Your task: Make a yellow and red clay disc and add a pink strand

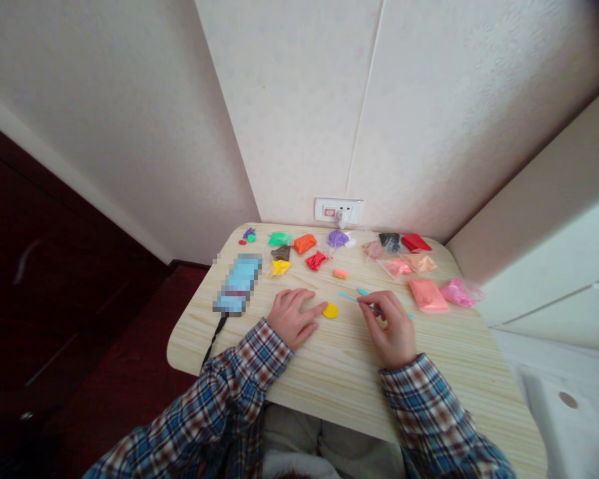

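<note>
A flat yellow clay disc (330,311) lies on the light wooden table (339,372). My left hand (295,317) rests flat beside it with fingers spread, the index fingertip touching the disc's left edge. My right hand (390,328) is pinched round a thin turquoise modelling tool (350,299), whose tip points left just above the disc. A second turquoise tool (363,291) lies on the table close behind my right hand.
Several small bags of coloured clay lie along the table's back: green (280,238), orange (305,243), purple (338,238), red (416,243), pink (459,293). A blurred blue phone (237,285) with a cord sits left. A wall socket (338,211) is behind.
</note>
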`<state>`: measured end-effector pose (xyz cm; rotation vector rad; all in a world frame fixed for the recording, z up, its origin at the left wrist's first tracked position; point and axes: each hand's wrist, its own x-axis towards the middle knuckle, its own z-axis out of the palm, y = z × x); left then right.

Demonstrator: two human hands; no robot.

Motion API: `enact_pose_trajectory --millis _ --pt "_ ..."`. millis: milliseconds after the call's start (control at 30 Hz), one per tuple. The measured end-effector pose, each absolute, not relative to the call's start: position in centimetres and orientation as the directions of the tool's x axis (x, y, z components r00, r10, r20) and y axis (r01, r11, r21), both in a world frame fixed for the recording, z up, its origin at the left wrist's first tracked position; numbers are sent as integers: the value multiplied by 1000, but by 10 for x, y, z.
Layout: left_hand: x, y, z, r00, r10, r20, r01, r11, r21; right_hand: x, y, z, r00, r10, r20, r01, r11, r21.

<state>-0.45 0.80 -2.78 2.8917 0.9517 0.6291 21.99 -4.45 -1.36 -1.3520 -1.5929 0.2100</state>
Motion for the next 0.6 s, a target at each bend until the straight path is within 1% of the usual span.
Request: enact_pose_trajectory --millis 200,333,500,600 --pt "-5 7 -26 730 597 333 570 -801 184 221 -45 -12 114 826 552 661 352 -663" --pt "-4 5 -26 720 597 355 567 -800 195 221 -45 -11 115 830 545 666 343 -663" --pt "-4 5 -24 727 605 326 575 -795 194 220 -45 -10 128 841 525 668 318 -672" --pt "-4 5 -24 728 600 333 570 -799 193 220 -45 -9 126 849 512 668 309 -677"
